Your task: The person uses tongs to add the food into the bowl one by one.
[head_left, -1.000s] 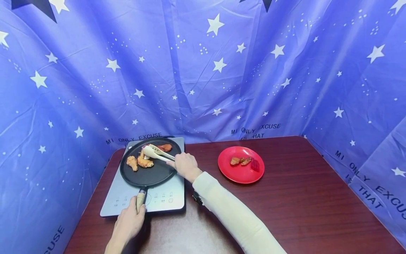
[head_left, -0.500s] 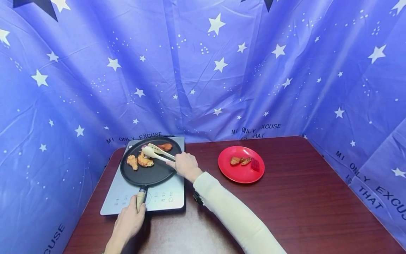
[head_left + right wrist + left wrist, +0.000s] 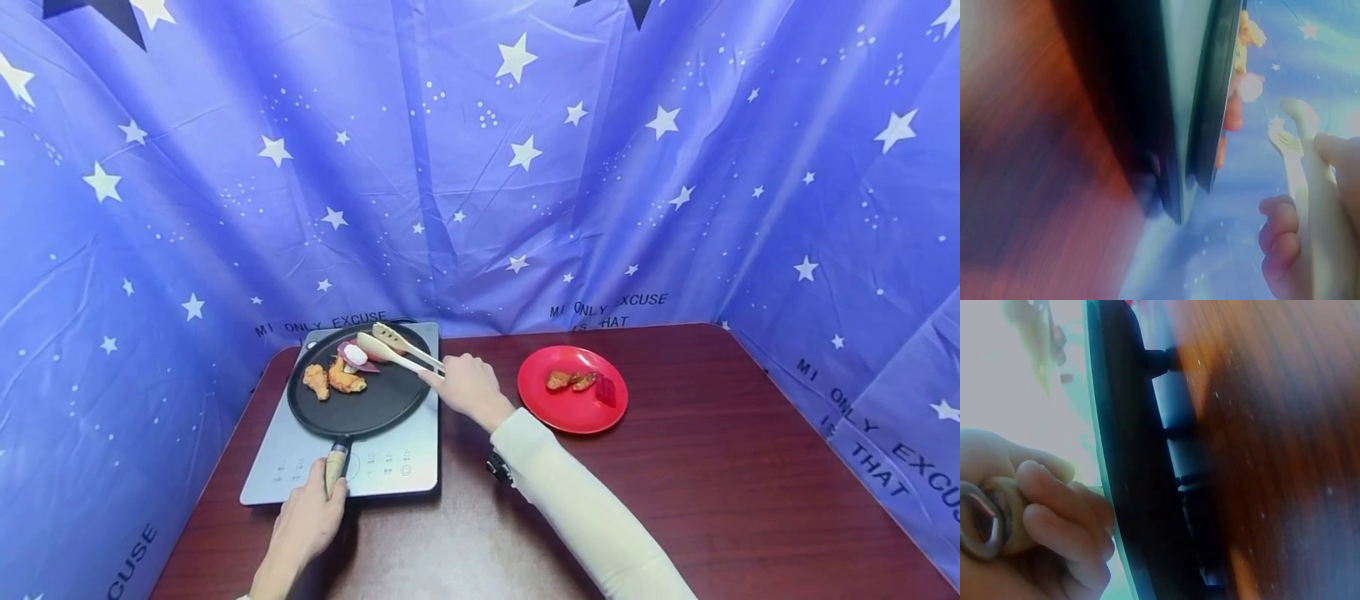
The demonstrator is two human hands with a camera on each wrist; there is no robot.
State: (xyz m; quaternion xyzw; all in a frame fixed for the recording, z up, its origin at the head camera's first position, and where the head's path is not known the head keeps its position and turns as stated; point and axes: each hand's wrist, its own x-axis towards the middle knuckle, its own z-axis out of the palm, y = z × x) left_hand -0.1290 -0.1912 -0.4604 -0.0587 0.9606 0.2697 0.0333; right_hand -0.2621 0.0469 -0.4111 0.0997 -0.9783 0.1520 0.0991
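My left hand (image 3: 307, 515) grips the handle (image 3: 337, 468) of a round black frying pan (image 3: 367, 414). In the left wrist view, its fingers (image 3: 1063, 531) curl round the handle end, which has a metal ring (image 3: 982, 522). My right hand (image 3: 474, 389) holds pale tongs (image 3: 390, 355) over the pan's right side. The tong tips stand apart with nothing between them in the right wrist view. Two golden fried chicken pieces (image 3: 316, 382) lie in the pan. Beside them is a purple-edged piece with a white top (image 3: 355, 356). A reddish piece is partly hidden behind the tongs.
The pan stands on a silver induction cooktop (image 3: 262, 483) at the table's left. To the right, a red plate (image 3: 558, 417) bears two brown pieces (image 3: 558, 381) and a dark red piece (image 3: 605, 389). Blue star-printed curtains (image 3: 480, 208) enclose the wooden table (image 3: 712, 467).
My right hand and the tongs have drawn back to the right, away from the food. The purple-edged piece with the white top now shows. My left hand keeps its grip on the handle.
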